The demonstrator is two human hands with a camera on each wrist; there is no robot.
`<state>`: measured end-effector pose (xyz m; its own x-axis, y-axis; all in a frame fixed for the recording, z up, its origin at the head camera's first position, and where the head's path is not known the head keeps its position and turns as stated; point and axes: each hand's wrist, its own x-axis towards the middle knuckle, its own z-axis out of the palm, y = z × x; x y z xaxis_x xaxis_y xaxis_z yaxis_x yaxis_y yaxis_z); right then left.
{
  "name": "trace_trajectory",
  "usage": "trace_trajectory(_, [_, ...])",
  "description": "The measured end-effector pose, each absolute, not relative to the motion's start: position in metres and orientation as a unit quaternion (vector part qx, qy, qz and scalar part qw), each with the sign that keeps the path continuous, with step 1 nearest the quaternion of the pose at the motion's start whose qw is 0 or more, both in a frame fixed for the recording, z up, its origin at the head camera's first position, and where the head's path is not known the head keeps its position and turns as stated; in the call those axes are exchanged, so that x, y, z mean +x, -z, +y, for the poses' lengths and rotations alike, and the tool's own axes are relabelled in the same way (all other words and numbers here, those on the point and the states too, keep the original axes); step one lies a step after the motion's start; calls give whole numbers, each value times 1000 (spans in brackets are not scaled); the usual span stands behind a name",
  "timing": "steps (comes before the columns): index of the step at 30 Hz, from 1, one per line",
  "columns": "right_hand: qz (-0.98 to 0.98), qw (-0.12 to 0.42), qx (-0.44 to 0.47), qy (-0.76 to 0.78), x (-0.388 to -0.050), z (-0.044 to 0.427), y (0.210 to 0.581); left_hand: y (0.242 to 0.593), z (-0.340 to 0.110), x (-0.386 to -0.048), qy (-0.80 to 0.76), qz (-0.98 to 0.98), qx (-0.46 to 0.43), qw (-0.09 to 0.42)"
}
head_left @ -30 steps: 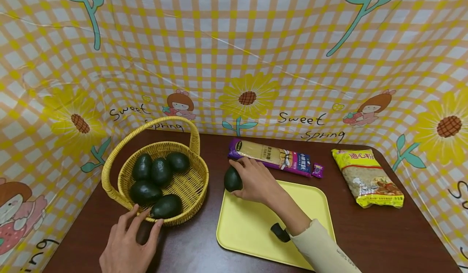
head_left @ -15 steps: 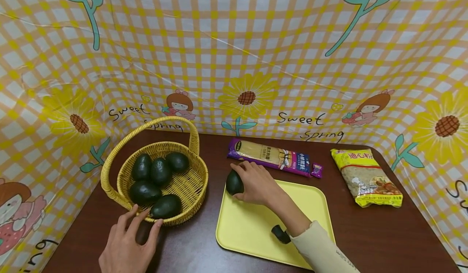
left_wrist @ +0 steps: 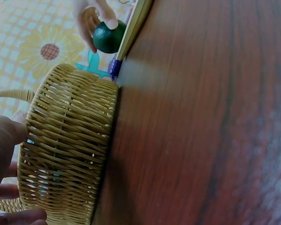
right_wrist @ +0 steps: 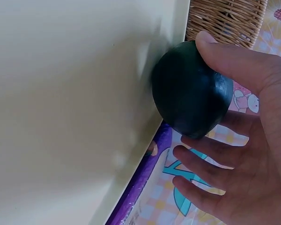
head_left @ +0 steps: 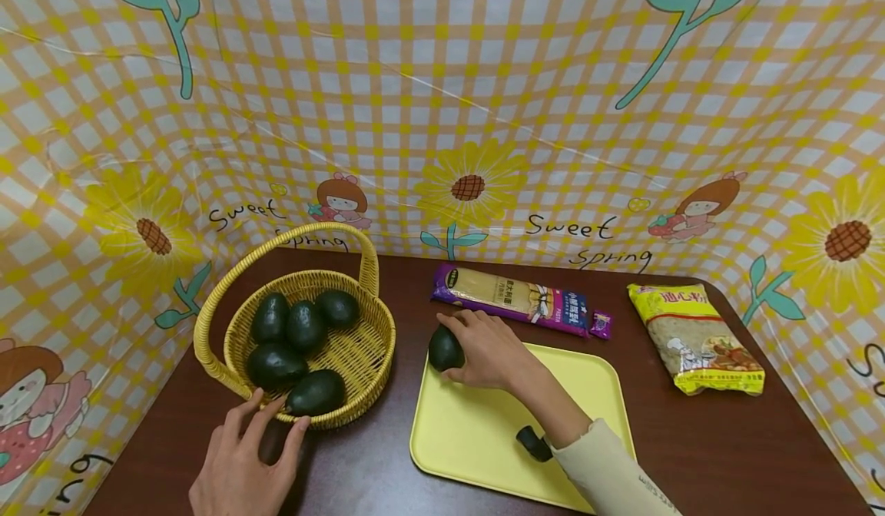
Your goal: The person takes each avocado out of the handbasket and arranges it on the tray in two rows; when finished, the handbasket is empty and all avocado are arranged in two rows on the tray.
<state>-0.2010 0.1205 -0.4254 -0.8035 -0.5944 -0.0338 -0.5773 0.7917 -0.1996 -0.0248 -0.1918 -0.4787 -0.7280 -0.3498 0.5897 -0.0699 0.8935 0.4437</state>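
My right hand [head_left: 487,351] holds a dark green avocado [head_left: 445,349] at the far left corner of the yellow tray [head_left: 463,447]. In the right wrist view, the thumb lies on one side of the avocado [right_wrist: 192,89] and fingers are on the other; whether it touches the tray is unclear. My left hand [head_left: 242,454] rests with spread fingers at the near rim of the yellow wicker basket [head_left: 383,347]. Several avocados [head_left: 306,328] lie inside the basket. From the left wrist, thumb and fingertips are seen at the basket's woven wall [left_wrist: 70,150].
A purple pasta packet [head_left: 512,297] lies behind the tray. To the right is a yellow bag of pasta [head_left: 694,339]. A small black object [head_left: 532,444] shows beside my right forearm, above the tray. The basket's tall handle [head_left: 276,247] arches over its left side. Patterned cloth surrounds the table.
My right hand and the avocado have shifted slightly nearer and to the right, onto the tray's corner. The left hand stays at the basket rim.
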Motion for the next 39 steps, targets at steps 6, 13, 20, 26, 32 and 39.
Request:
trace_trajectory(6, [944,55,-311,92,-202,120,426,477,-191,-25,200,-909,117,347])
trace_trajectory(13, [942,48,-316,102,-203,121,428,476,-190,-25,200,-910,121,342])
trace_trajectory(20, [941,37,-320,103,-203,120,426,477,-191,-25,202,-909,120,344])
trace_trajectory(26, [938,24,-330,105,-200,116,421,479,-192,-25,205,-909,119,343])
trace_trajectory(32, [931,0,-352,98,-196,110,410,479,-192,-25,204,-908,116,347])
trace_trajectory(39, [924,-16,-370,94,-192,100,400,479,-192,-25,206,-908,116,345])
